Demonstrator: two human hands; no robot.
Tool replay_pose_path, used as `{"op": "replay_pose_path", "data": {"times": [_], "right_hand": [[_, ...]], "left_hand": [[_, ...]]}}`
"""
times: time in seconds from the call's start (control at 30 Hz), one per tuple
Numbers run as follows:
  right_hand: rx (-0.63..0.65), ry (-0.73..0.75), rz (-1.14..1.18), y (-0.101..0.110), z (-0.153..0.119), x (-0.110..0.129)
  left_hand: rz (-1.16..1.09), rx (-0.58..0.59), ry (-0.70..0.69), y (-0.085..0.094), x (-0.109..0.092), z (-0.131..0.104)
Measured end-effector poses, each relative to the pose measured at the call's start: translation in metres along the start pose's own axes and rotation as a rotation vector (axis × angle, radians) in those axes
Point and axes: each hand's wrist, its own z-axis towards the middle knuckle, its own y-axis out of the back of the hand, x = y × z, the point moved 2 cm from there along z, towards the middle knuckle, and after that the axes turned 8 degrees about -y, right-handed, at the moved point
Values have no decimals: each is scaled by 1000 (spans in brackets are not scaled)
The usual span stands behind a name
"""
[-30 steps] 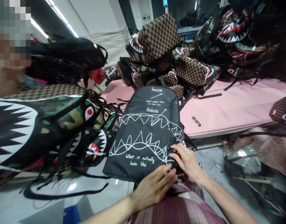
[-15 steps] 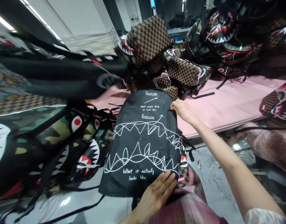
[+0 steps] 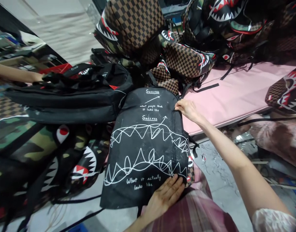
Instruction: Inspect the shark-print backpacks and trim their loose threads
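Observation:
A black backpack [image 3: 143,145] with white "Success" lettering and scribbled lines lies front up before me, its lower end near my lap. My left hand [image 3: 164,195] rests flat on its lower right part, fingers stretched out. At the upper right edge, by the top of the side zipper, my right hand [image 3: 186,109] pinches the backpack's edge. A checkered bag part with red and white shows beneath the backpack's right side.
Another person's arm [image 3: 17,73] reaches to black bags [image 3: 72,100] at the left. Camouflage shark-face bags [image 3: 85,164] lie below them. Checkered bags [image 3: 135,25] are piled behind, on a pink surface [image 3: 234,93]. A person's patterned sleeve shows at right.
The black bags at the left, blurred before, have come down beside the backpack, and the other person's arm now shows. The view has shifted slightly. My hands keep their places on the backpack.

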Motion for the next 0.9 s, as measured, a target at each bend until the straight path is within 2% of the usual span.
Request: {"op": "replay_pose_path", "data": {"times": [0.27, 0.47, 0.63, 0.9], "right_hand": [[-18, 1, 37, 1, -1, -1], [-16, 2, 52, -1, 0, -2], [-16, -22, 2, -2, 0, -3], [-6, -24, 1, -1, 0, -1]], "left_hand": [[-152, -134, 44, 10, 5, 4], [-179, -134, 55, 11, 5, 4], [-161, -98, 54, 7, 3, 1], [-165, -58, 55, 12, 0, 1]]}}
